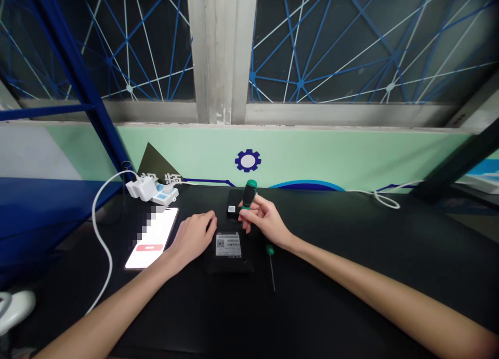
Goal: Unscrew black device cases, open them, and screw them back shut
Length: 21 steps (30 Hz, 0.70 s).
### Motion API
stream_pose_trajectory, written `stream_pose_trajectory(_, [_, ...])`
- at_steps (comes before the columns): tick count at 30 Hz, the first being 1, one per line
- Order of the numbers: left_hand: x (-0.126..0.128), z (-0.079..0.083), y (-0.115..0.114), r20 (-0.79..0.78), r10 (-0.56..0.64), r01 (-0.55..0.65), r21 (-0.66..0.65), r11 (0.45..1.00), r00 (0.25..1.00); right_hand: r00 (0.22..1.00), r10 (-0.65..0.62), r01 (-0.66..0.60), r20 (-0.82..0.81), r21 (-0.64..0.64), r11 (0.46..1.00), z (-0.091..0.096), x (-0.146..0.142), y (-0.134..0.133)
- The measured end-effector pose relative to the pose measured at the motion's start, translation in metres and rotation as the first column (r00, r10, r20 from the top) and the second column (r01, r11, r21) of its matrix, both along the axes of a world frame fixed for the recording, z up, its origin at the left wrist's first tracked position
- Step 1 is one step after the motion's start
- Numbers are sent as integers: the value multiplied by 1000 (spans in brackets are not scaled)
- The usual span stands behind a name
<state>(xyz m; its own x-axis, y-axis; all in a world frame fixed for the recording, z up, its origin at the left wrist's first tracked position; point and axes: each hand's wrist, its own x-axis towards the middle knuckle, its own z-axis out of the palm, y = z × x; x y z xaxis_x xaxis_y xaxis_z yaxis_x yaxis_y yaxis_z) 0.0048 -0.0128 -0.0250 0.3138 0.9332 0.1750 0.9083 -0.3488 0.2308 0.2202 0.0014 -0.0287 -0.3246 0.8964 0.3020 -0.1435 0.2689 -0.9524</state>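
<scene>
A flat black device [229, 252] with a white label lies on the black table [351, 276], label side up. My left hand [194, 238] rests on its left edge, fingers curled against it. Upright over the device's far end stands a screwdriver with a green and black handle [248, 193], and my right hand [265, 221] is closed round that handle. A smaller black box [234, 203] with a white sticker sits just behind the device.
A thin screwdriver with a small green handle [270, 265] lies to the right of the device. A lit phone [153, 238] lies at the left, with a white power strip and charger [150, 190] and cable behind it. Another white cable [384, 197] lies far right.
</scene>
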Motion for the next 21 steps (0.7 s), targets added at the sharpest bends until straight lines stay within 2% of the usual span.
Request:
stream_pose_trajectory(7, [1,0,0,9,14,-14,-16,1000,1000,999,27,-30,27,100,995,-2,7,-4])
stream_pose_trajectory(21, [0,-1,1,11,10,-10,0,1000,1000,999,-42,41,34,30,999,-3,1,-5])
